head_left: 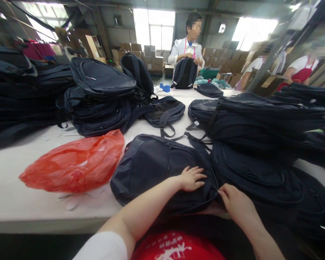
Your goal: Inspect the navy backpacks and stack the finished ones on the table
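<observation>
A dark navy backpack (148,162) lies flat on the white table (8,195), its front side up. My left hand (192,178) rests on it with the fingers spread, near its right part. At the backpack's right edge my right hand (234,198) pinches something small at the seam; it looks like a zipper pull, though it is too small to be sure. To the left of the backpack lies a crumpled red plastic bag (78,162).
Stacked dark backpacks stand at the left (100,79) and right (260,112). Another backpack (165,110) lies beyond mine. Across the table a person (188,47) holds an upright backpack (184,74) near a blue tape dispenser (165,87). More people are at the far right.
</observation>
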The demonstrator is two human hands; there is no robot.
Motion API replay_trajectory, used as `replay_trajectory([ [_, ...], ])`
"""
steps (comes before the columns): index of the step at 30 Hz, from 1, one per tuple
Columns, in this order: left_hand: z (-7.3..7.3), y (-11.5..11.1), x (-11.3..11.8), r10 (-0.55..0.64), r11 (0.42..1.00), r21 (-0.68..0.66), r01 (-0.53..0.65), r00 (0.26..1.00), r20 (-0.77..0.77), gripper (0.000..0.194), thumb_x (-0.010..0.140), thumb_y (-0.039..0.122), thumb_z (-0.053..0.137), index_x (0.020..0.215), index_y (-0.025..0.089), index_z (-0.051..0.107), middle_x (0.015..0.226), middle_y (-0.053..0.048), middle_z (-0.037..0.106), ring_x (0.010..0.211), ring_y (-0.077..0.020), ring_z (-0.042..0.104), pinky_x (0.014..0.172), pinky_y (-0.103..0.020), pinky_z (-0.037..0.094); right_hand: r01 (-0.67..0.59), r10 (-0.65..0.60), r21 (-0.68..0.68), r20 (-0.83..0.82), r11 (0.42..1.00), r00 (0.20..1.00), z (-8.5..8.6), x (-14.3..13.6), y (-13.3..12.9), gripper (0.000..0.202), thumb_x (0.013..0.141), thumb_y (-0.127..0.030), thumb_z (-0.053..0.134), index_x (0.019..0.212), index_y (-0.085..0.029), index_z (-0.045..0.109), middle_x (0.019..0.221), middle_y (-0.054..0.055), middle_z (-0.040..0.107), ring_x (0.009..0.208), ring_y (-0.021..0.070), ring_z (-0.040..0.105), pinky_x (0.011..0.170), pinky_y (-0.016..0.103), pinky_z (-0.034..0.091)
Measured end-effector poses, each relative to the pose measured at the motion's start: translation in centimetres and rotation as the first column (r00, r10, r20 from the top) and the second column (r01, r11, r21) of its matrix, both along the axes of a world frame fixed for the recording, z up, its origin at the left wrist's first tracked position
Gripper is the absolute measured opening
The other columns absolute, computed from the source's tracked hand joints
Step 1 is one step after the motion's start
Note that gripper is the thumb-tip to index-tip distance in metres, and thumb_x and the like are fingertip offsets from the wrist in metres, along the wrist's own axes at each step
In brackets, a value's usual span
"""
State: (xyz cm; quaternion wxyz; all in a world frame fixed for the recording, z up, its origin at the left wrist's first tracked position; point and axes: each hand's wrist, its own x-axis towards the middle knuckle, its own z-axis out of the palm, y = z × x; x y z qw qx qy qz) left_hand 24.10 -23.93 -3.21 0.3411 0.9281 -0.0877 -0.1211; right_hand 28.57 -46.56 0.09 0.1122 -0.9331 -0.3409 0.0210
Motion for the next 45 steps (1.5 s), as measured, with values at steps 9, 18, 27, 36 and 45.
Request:
replay_trajectory([
  [9,4.6,-3.1,-1.5,0.211,0.959,0.131,-0.249,0.944,0.255,0.057,0.076,0.056,0.059,0.114,0.012,0.061,0.134,-0.019,0.049,0.125,-0.0338,0.044,0.105,-0.045,0.038,-0.165,0.087,0.215,0.329,0.963,0.940,-0.4,0.1,1.0,0.029,0.098,-0.036,0.036,0.084,-0.020,0.056,0.079,0.004,0.062,0.072,0.0166,0.059,0.069,0.029,0.043],
  [18,7.8,-3.9,-1.2,0.161,0.934,0.330,-0.135,0.986,-0.052,0.034,0.081,0.035,0.047,0.092,0.011,0.069,0.098,-0.019,0.069,0.092,-0.0310,0.066,0.078,-0.038,0.054,-0.190,0.114,0.249,0.288,0.950,0.951,-0.2,0.6,0.6,0.028,0.098,-0.037,0.038,0.087,-0.020,0.059,0.083,0.006,0.064,0.076,0.0162,0.061,0.072,0.029,0.044],
  [27,7.9,0.3,2.6,-0.108,0.984,-0.174,0.022,0.858,-0.502,0.032,0.082,0.044,0.053,0.070,0.015,0.063,0.074,-0.006,0.069,0.071,-0.0164,0.066,0.069,-0.028,0.053,-0.199,0.147,0.306,0.185,0.931,0.972,0.1,-0.4,1.2,0.026,0.098,-0.034,0.039,0.086,-0.020,0.056,0.081,0.004,0.060,0.075,0.0157,0.059,0.070,0.028,0.043],
  [36,7.4,-4.1,4.8,0.009,0.942,0.326,0.076,0.968,-0.249,0.049,0.075,0.054,0.053,0.094,0.013,0.073,0.095,-0.014,0.072,0.089,-0.0267,0.068,0.072,-0.029,0.053,-0.130,0.085,0.314,0.152,0.940,0.985,-0.9,-1.7,0.2,0.024,0.098,-0.033,0.039,0.084,-0.021,0.054,0.080,0.003,0.059,0.072,0.0161,0.058,0.068,0.030,0.041],
  [45,8.8,-3.8,4.1,0.057,0.935,0.353,-0.020,0.994,-0.095,0.035,0.081,0.044,0.048,0.091,0.020,0.072,0.099,-0.010,0.072,0.094,-0.0253,0.066,0.077,-0.030,0.052,-0.069,0.130,0.427,-0.115,0.902,0.985,0.2,-4.1,-0.1,0.028,0.096,-0.038,0.040,0.080,-0.021,0.056,0.080,0.005,0.061,0.074,0.0181,0.059,0.068,0.030,0.044],
])
